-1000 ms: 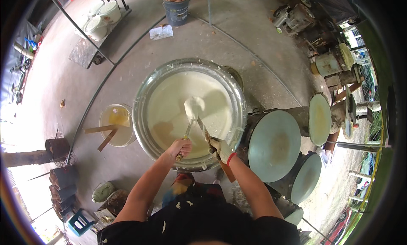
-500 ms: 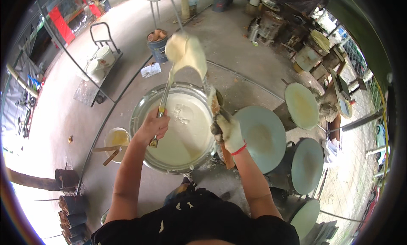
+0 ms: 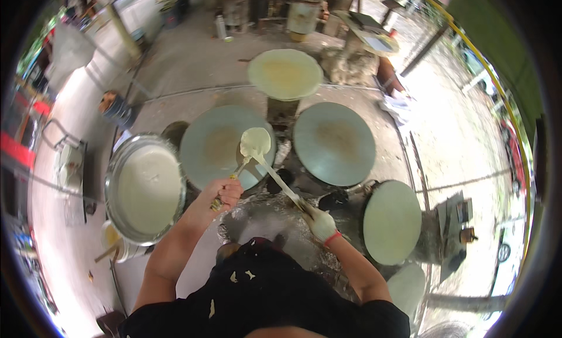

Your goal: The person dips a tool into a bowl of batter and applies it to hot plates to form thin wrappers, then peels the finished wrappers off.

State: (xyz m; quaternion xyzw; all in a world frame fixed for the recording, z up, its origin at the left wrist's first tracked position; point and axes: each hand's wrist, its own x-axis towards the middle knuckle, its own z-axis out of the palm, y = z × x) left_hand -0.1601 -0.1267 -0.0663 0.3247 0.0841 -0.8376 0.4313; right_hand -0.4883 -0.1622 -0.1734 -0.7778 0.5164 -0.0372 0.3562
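Note:
My left hand (image 3: 225, 193) is closed round the handle of a ladle (image 3: 256, 142), whose round bowl is coated with pale batter. The ladle hangs over the near right side of a round grey griddle (image 3: 205, 151). My right hand (image 3: 322, 225), in a whitish glove, grips a long thin batter-coated spatula (image 3: 281, 183); its exact shape is blurred. The spatula's far end meets or overlaps the ladle; I cannot tell whether they touch. A second round griddle (image 3: 335, 139) lies to the right. To the left stands a wide metal basin (image 3: 111, 206) of creamy batter.
More round plates surround me: a yellowish one (image 3: 285, 74) ahead, a pale one (image 3: 391, 221) at right and another (image 3: 407, 291) nearer. A small bucket (image 3: 126, 253) with sticks stands beside the basin. A cart with white buckets (image 3: 71, 162) is at far left.
My view and body have turned right, from the basin to the griddles. Both hands still hold their tools. The ladle has left the space above the basin and is now over a griddle.

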